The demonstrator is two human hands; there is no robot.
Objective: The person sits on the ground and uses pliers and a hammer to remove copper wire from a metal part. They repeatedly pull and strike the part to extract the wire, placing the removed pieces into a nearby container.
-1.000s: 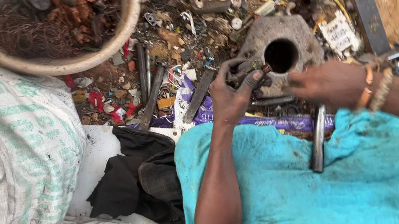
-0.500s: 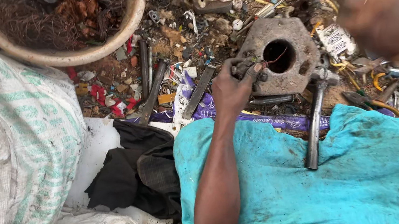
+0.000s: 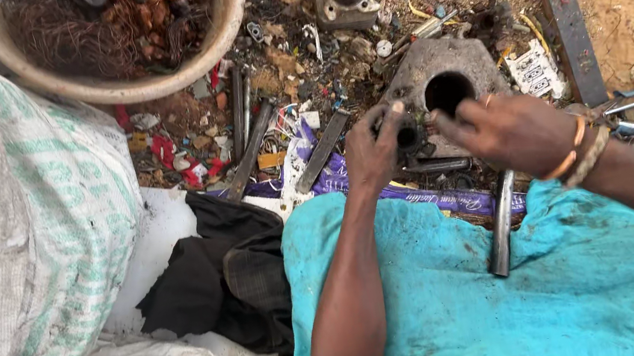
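Grey metal housing (image 3: 448,81) at centre looks heavy and stiff; left hand (image 3: 372,155) and right hand (image 3: 511,133) pinch a small dark part (image 3: 409,136) at its edge.

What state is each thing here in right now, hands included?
Left hand: gripping a small dark part against the grey housing.
Right hand: fingers on the housing.
Grey metal housing: lying flat, round hole open.
Metal bar: resting on the turquoise cloth.
Basin: full of tangled wire.
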